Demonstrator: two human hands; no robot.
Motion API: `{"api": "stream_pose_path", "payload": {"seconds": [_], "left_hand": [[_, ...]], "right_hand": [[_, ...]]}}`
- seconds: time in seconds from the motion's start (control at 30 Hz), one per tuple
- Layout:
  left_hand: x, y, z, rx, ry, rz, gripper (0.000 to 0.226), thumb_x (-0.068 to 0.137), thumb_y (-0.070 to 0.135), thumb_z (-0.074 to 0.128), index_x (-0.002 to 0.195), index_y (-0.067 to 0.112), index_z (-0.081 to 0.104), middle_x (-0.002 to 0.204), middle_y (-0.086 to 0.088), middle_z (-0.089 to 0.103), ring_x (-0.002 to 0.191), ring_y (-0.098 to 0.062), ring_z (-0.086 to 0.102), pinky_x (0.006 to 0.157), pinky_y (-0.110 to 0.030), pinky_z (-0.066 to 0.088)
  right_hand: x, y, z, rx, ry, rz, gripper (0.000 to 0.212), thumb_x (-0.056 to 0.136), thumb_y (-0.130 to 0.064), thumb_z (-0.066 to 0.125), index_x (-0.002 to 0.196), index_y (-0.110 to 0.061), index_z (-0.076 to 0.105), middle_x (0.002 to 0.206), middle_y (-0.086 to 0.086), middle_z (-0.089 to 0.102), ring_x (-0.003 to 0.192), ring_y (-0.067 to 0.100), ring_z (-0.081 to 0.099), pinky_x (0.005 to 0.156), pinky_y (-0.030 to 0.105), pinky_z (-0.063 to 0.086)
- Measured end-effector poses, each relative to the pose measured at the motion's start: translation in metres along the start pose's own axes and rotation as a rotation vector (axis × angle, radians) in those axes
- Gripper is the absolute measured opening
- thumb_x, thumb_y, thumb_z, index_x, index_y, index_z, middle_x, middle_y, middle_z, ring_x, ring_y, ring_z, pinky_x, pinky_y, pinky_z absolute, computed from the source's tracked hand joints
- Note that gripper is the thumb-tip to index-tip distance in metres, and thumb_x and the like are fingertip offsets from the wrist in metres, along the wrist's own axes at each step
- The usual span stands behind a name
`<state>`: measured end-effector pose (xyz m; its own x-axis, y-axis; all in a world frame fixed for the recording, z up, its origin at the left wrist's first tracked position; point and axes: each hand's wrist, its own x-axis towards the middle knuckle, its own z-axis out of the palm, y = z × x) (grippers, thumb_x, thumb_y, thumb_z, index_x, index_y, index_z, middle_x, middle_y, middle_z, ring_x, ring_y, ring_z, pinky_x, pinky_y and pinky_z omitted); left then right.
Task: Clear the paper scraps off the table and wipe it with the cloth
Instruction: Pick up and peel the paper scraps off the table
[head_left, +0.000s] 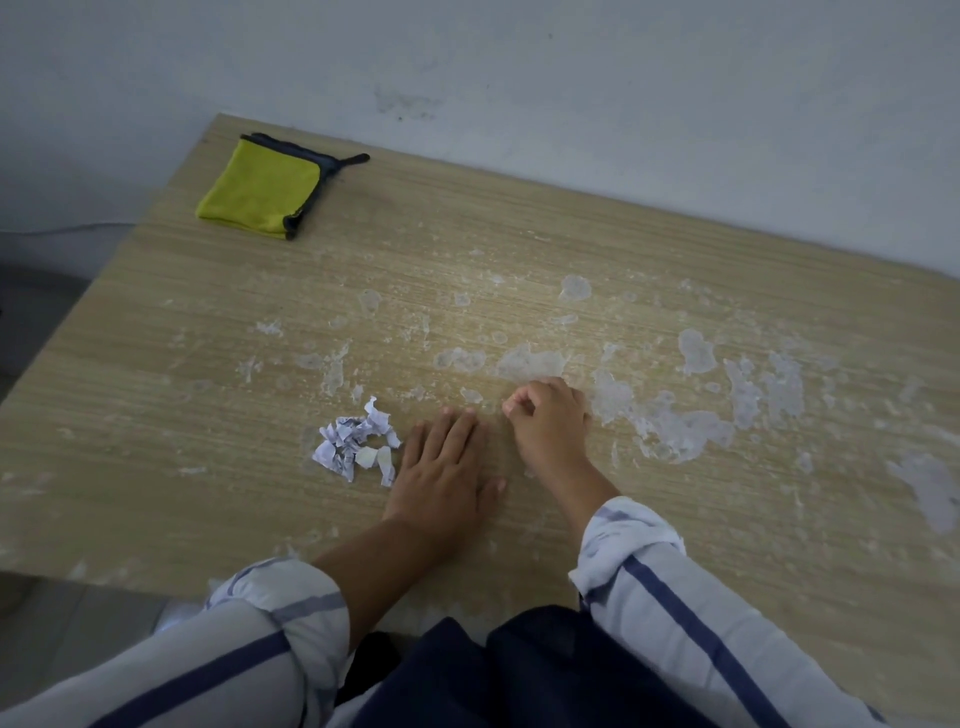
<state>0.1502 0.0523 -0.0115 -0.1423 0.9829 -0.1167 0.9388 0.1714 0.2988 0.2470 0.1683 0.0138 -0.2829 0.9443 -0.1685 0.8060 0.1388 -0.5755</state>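
Left hand (441, 467) lies flat and empty just right of the paper scraps (353, 441). Right hand (548, 423) is curled, contents unclear. A hasty sweep could scatter scraps off the table (156, 509); the yellow cloth (260, 189) sits far left.

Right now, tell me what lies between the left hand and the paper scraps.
Nothing visible. The left hand rests flat on the table just beside the paper scraps, with only a sliver of bare wood between them.
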Motion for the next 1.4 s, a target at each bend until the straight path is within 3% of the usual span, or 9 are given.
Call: {"api": "stream_pose_path", "payload": {"seconds": [0.23, 0.37, 0.53, 0.67, 0.8, 0.97, 1.17, 1.3, 1.4], "left_hand": [[0.008, 0.001, -0.004, -0.123, 0.098, -0.061, 0.051, 0.094, 0.041, 0.036, 0.139, 0.019, 0.035, 0.147, 0.001, 0.034, 0.14, -0.016, 0.018, 0.113, -0.033, 0.005], [0.027, 0.01, -0.015, -0.27, 0.175, -0.213, 0.037, 0.091, 0.033, 0.045, 0.126, 0.02, 0.043, 0.128, -0.003, 0.053, 0.123, -0.022, 0.039, 0.101, -0.037, 0.025], [0.047, 0.01, -0.029, -0.343, 0.091, -0.295, 0.04, 0.093, 0.037, 0.039, 0.132, 0.029, 0.041, 0.127, -0.004, 0.053, 0.122, -0.029, 0.039, 0.101, -0.046, 0.03], [0.054, 0.006, -0.044, -0.661, -0.003, -0.31, 0.016, 0.09, 0.032, 0.051, 0.101, 0.026, 0.061, 0.11, -0.002, 0.057, 0.104, -0.021, 0.051, 0.092, -0.038, 0.042], [0.045, 0.0, -0.061, -0.801, -0.06, -0.333, 0.011, 0.089, 0.031, 0.055, 0.084, 0.022, 0.058, 0.083, 0.006, 0.062, 0.077, -0.011, 0.056, 0.062, -0.025, 0.04], [0.025, -0.018, -0.077, -1.054, -0.137, -0.415, 0.004, 0.086, 0.021, 0.06, 0.083, 0.018, 0.062, 0.077, 0.0, 0.067, 0.067, -0.012, 0.059, 0.06, -0.026, 0.045], [-0.002, -0.056, -0.085, -1.054, -0.157, -0.459, 0.003, 0.078, 0.014, 0.068, 0.078, 0.014, 0.065, 0.066, -0.003, 0.065, 0.057, -0.013, 0.056, 0.053, -0.027, 0.044], [-0.015, -0.072, -0.082, -0.947, -0.062, -0.532, 0.016, 0.069, 0.017, 0.073, 0.076, 0.02, 0.058, 0.078, -0.004, 0.065, 0.071, -0.019, 0.063, 0.065, -0.037, 0.054], [-0.021, -0.082, -0.079, -0.784, -0.053, -0.542, 0.031, 0.063, 0.025, 0.075, 0.081, 0.025, 0.05, 0.083, 0.005, 0.058, 0.075, -0.011, 0.057, 0.059, -0.029, 0.046]], "right_hand": [[-0.014, -0.001, -0.004, 0.178, -0.005, 0.01, 0.022, 0.085, -0.026, 0.06, 0.066, -0.031, 0.052, 0.073, -0.019, 0.055, 0.092, 0.02, 0.055, 0.09, 0.047, 0.042], [-0.015, -0.001, -0.009, 0.339, -0.003, 0.046, 0.026, 0.087, -0.02, 0.058, 0.066, -0.034, 0.053, 0.07, -0.015, 0.058, 0.067, 0.007, 0.056, 0.068, 0.033, 0.048], [-0.015, -0.001, -0.018, 0.515, -0.031, 0.074, 0.019, 0.086, -0.021, 0.058, 0.069, -0.028, 0.055, 0.071, -0.008, 0.059, 0.064, 0.006, 0.053, 0.057, 0.021, 0.042], [-0.02, -0.003, -0.02, 0.661, -0.067, 0.107, 0.023, 0.086, -0.02, 0.058, 0.065, -0.029, 0.057, 0.059, -0.013, 0.057, 0.05, -0.003, 0.048, 0.041, 0.011, 0.039], [-0.025, -0.011, -0.017, 0.775, -0.101, 0.148, 0.018, 0.084, -0.021, 0.06, 0.067, -0.026, 0.059, 0.067, -0.006, 0.061, 0.063, 0.006, 0.054, 0.056, 0.019, 0.044], [-0.031, -0.029, -0.008, 0.855, -0.165, 0.197, 0.014, 0.079, -0.021, 0.064, 0.066, -0.023, 0.063, 0.074, -0.004, 0.068, 0.082, 0.014, 0.062, 0.075, 0.028, 0.044], [-0.048, -0.056, 0.013, 0.748, -0.257, 0.168, 0.021, 0.077, -0.022, 0.065, 0.078, -0.002, 0.058, 0.071, 0.007, 0.052, 0.066, 0.015, 0.046, 0.06, 0.029, 0.039], [-0.063, -0.068, 0.034, 0.674, -0.235, 0.184, 0.022, 0.077, -0.023, 0.065, 0.061, -0.019, 0.051, 0.056, -0.006, 0.047, 0.05, 0.007, 0.04, 0.049, 0.025, 0.036], [-0.069, -0.071, 0.048, 0.574, -0.178, 0.189, 0.025, 0.076, -0.026, 0.064, 0.056, -0.023, 0.049, 0.055, -0.008, 0.049, 0.051, 0.008, 0.042, 0.051, 0.026, 0.036]]}}
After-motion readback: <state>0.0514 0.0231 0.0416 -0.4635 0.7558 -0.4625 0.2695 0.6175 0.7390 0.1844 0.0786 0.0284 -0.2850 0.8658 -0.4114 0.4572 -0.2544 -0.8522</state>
